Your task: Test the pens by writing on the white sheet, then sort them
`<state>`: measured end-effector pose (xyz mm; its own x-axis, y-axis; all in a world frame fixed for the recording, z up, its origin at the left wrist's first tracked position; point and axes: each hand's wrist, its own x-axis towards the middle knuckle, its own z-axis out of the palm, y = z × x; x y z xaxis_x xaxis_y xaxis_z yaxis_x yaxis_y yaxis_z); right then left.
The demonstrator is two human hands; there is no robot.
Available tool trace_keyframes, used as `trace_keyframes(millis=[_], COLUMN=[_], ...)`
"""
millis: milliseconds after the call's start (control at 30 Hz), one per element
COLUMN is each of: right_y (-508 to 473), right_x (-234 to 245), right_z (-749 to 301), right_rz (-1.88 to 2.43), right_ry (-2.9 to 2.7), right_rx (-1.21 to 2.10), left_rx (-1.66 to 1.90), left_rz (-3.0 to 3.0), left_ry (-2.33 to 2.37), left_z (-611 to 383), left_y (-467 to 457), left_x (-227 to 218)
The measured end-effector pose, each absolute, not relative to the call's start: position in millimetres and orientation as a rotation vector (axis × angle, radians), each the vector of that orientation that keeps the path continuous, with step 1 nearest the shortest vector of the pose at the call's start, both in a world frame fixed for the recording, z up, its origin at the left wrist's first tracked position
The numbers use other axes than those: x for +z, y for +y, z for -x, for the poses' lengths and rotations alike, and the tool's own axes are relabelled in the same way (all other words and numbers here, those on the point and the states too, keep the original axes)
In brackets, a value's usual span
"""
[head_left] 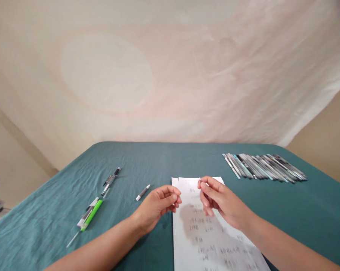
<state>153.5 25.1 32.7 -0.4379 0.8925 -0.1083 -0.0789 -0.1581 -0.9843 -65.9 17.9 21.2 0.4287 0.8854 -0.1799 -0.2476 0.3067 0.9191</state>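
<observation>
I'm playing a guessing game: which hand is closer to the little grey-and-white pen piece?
Left. The left hand is just to the right of the grey-and-white pen piece; the right hand is farther right, over the paper.

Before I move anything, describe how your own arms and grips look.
The left forearm and right forearm are bare as far as they show, with no sleeve, watch or bracelet. The left grip and right grip are ungloved human hands, each with a thumb and fingers. No ring can be made out.
</observation>
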Motion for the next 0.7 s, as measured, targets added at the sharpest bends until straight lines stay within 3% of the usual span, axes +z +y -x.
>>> trace_keyframes(millis=[167,267,700], right_y=[21.0,19.3,20.6], right_x=[29.0,21.9,16.7], right_z=[-157.3,-156.4,-157.0], right_rz=[1.081,1.037,1.018], right_ry=[-1.99,-2.176,-2.241], right_rx=[0.969,0.713,0.497], left_rx=[0.881,0.906,0.929], left_rz=[-0.998,-1.129,-1.341], left_ry=[0.834,0.949,1.18], left_z=[65.0,60.7,57.2], left_y=[18.5,16.8,12.8], left_x=[12.5,8.8,14.7])
